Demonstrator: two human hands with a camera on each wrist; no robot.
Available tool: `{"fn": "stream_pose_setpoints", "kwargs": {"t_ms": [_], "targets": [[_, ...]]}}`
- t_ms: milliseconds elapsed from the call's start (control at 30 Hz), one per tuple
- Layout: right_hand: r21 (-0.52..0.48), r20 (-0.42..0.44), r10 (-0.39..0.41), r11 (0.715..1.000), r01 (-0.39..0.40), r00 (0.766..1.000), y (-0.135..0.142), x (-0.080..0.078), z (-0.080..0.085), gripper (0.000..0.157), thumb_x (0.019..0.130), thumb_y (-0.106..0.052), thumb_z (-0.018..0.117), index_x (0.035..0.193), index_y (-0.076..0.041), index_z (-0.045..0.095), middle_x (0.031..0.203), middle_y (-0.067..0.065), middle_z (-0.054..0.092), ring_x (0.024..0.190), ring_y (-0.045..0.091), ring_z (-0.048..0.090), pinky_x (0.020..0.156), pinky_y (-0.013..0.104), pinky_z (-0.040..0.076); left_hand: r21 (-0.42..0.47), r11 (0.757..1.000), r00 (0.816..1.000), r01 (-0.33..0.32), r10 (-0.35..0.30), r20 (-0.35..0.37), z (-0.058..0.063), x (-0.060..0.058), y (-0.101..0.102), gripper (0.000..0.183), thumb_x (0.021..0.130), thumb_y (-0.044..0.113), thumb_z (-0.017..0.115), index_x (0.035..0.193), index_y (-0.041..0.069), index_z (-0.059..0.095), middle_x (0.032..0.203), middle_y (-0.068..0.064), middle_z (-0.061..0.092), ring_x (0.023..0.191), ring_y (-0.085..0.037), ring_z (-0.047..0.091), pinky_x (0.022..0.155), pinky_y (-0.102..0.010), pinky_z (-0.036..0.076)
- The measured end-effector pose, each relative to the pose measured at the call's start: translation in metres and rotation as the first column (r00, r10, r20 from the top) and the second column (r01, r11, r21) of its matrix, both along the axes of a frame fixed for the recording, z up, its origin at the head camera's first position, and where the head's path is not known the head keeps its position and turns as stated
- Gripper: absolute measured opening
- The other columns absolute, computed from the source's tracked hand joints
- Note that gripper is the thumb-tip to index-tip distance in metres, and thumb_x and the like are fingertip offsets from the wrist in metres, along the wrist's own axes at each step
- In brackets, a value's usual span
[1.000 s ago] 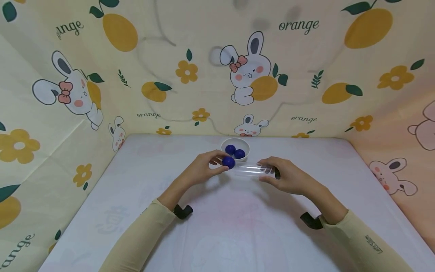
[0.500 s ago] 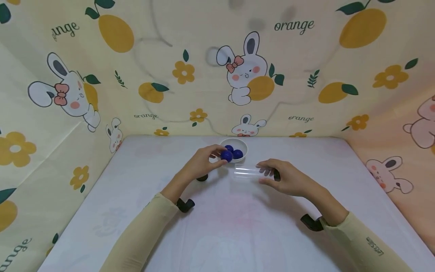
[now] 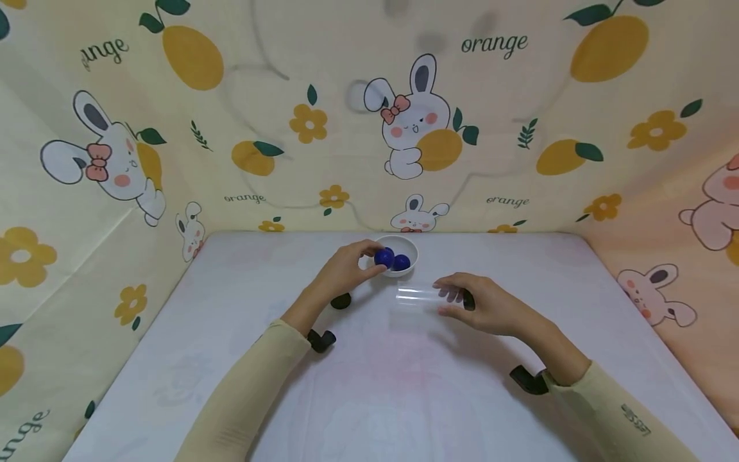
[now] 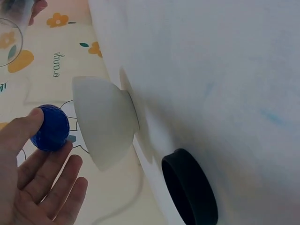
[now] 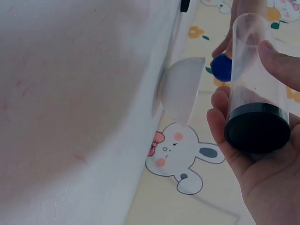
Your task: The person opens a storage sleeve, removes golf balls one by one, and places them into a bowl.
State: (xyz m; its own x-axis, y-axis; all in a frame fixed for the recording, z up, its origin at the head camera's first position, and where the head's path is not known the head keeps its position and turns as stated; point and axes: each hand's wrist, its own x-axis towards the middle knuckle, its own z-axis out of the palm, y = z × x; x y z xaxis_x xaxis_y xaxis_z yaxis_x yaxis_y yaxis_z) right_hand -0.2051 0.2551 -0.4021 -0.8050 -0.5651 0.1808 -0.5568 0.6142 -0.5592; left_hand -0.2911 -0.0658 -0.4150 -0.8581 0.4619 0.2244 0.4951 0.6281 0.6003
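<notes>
My left hand [image 3: 346,268] pinches a dark blue textured ball [image 4: 50,128] between thumb and fingertips, just over the rim of a small white bowl [image 4: 105,123]. Inside that bowl another blue ball [image 3: 401,262] shows in the head view, and the held one overlaps the rest of the inside. My right hand [image 3: 482,303] grips a clear plastic tube [image 3: 417,294] near its black-capped end [image 5: 258,129]. The tube lies sideways in the head view, its clear end pointing left toward the bowl, and no ball shows inside it.
A round black cap [image 4: 190,187] sits on the white table [image 3: 369,398], partly behind my left wrist in the head view. Patterned cloth [image 3: 323,64] with rabbits and oranges hangs behind the table and along its sides.
My left hand has carried the blue ball from the tube's clear end back to above the bowl. The black cap has come into sight by the left wrist. My right hand stays about where it was.
</notes>
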Motion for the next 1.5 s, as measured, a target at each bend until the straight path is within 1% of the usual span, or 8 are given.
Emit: {"fn": "stream_pose_setpoints", "kwargs": {"t_ms": [133, 333, 533, 633, 900, 1067, 1267, 1500], "targets": [[-0.002, 0.003, 0.007, 1.000, -0.007, 1.000, -0.001, 0.000, 0.001, 0.045, 0.098, -0.030, 0.082, 0.136, -0.011, 0.070, 0.112, -0.006, 0.071, 0.097, 0.021, 0.065, 0.084, 0.032, 0.057, -0.025, 1.000, 1.000, 0.001, -0.001, -0.003, 0.000, -0.003, 0.003, 0.045, 0.101, 0.032, 0.079, 0.140, 0.012, 0.067, 0.130, -0.008, 0.074, 0.126, -0.029, 0.067, 0.113, -0.050, 0.051], [0.006, 0.011, 0.006, 1.000, -0.006, 1.000, -0.003, 0.001, 0.000, 0.046, 0.098, -0.031, 0.083, 0.137, -0.011, 0.069, 0.114, -0.005, 0.071, 0.098, 0.019, 0.065, 0.084, 0.032, 0.057, -0.065, 0.998, 1.000, -0.009, 0.010, 0.019, -0.001, -0.006, 0.004, 0.047, 0.100, 0.031, 0.080, 0.141, 0.011, 0.066, 0.130, -0.010, 0.073, 0.126, -0.031, 0.067, 0.112, -0.050, 0.051], [0.006, 0.012, 0.008, 1.000, -0.008, 1.000, -0.002, 0.000, 0.000, 0.047, 0.098, -0.030, 0.083, 0.138, -0.008, 0.069, 0.115, 0.004, 0.073, 0.097, 0.017, 0.064, 0.084, 0.032, 0.057, -0.120, 0.992, 0.999, -0.033, 0.035, 0.014, -0.004, -0.011, 0.007, 0.048, 0.101, 0.036, 0.079, 0.142, 0.014, 0.066, 0.133, -0.007, 0.072, 0.127, -0.027, 0.066, 0.111, -0.048, 0.053], [0.005, 0.007, 0.011, 1.000, -0.011, 1.000, -0.002, 0.000, 0.000, 0.047, 0.098, -0.028, 0.083, 0.138, -0.008, 0.069, 0.116, 0.005, 0.073, 0.097, 0.017, 0.064, 0.084, 0.032, 0.057, -0.148, 0.988, 0.999, -0.040, 0.042, 0.007, -0.004, -0.013, 0.008, 0.049, 0.101, 0.038, 0.078, 0.143, 0.016, 0.066, 0.133, -0.007, 0.072, 0.126, -0.027, 0.065, 0.110, -0.047, 0.053], [0.008, 0.014, 0.007, 1.000, -0.007, 1.000, -0.002, 0.000, 0.000, 0.047, 0.097, -0.028, 0.083, 0.138, -0.010, 0.069, 0.116, 0.002, 0.073, 0.097, 0.015, 0.064, 0.084, 0.031, 0.057, -0.185, 0.980, 0.998, -0.067, 0.066, -0.010, -0.006, -0.015, 0.011, 0.049, 0.100, 0.038, 0.079, 0.141, 0.016, 0.067, 0.133, -0.008, 0.072, 0.127, -0.026, 0.065, 0.110, -0.048, 0.054], [0.015, 0.014, 0.002, 1.000, -0.002, 1.000, -0.002, 0.000, 0.000, 0.047, 0.097, -0.028, 0.084, 0.138, -0.009, 0.069, 0.117, 0.001, 0.073, 0.097, 0.018, 0.064, 0.085, 0.031, 0.057, -0.212, 0.975, 0.997, -0.071, 0.069, -0.014, -0.007, -0.016, 0.011, 0.048, 0.101, 0.039, 0.078, 0.142, 0.017, 0.067, 0.134, -0.007, 0.072, 0.129, -0.026, 0.064, 0.110, -0.047, 0.053], [0.022, 0.021, -0.005, 1.000, 0.005, 1.000, -0.002, 0.000, 0.001, 0.047, 0.097, -0.027, 0.083, 0.138, -0.008, 0.069, 0.118, -0.001, 0.072, 0.098, 0.021, 0.064, 0.085, 0.032, 0.057, -0.191, 0.980, 0.999, -0.048, 0.046, -0.013, -0.006, -0.016, 0.010, 0.042, 0.104, 0.034, 0.074, 0.140, 0.013, 0.068, 0.133, -0.005, 0.073, 0.130, -0.026, 0.064, 0.113, -0.047, 0.051], [0.029, 0.035, -0.016, 0.999, 0.015, 0.999, 0.000, 0.000, -0.002, 0.050, 0.098, -0.030, 0.082, 0.139, -0.006, 0.068, 0.121, 0.006, 0.073, 0.099, 0.020, 0.063, 0.087, 0.034, 0.057, -0.170, 0.985, 0.999, -0.040, 0.039, -0.008, -0.003, -0.014, 0.008, 0.040, 0.105, 0.033, 0.073, 0.140, 0.012, 0.068, 0.133, -0.004, 0.073, 0.133, -0.025, 0.063, 0.116, -0.047, 0.049]]}}
